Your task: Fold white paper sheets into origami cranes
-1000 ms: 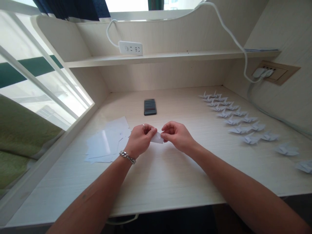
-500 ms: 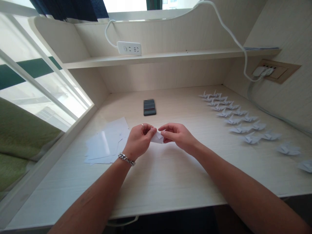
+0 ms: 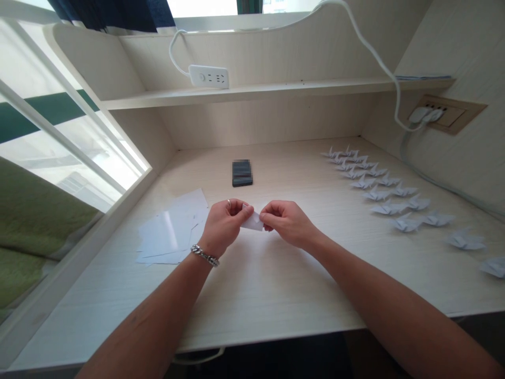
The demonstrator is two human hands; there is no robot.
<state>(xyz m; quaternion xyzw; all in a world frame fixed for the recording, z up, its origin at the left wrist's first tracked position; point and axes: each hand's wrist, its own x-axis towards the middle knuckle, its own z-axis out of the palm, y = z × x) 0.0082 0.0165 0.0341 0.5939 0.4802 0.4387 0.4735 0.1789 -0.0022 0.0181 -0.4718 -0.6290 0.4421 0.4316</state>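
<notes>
Between my hands is a small folded piece of white paper (image 3: 251, 222), held just above the desk. My left hand (image 3: 225, 222), with a ring and a chain bracelet (image 3: 204, 256), pinches its left side between thumb and fingers. At the right edge of the paper, my right hand (image 3: 287, 220) has thumb and forefinger closed on it. Parts of the paper are hidden behind the fingertips. Left of my left hand lies a loose pile of white paper sheets (image 3: 165, 231).
Folded paper cranes (image 3: 389, 208) stand in rows on the right of the desk (image 3: 276, 295). A dark phone (image 3: 242, 172) lies beyond my hands. On the shelf (image 3: 268, 93) rests a white power strip (image 3: 209, 77); its cable runs to a wall socket (image 3: 447, 115).
My right thumb and forefinger have closed together on the paper's right edge. The other right-hand fingers have curled in. My left hand keeps its pinch, almost in place.
</notes>
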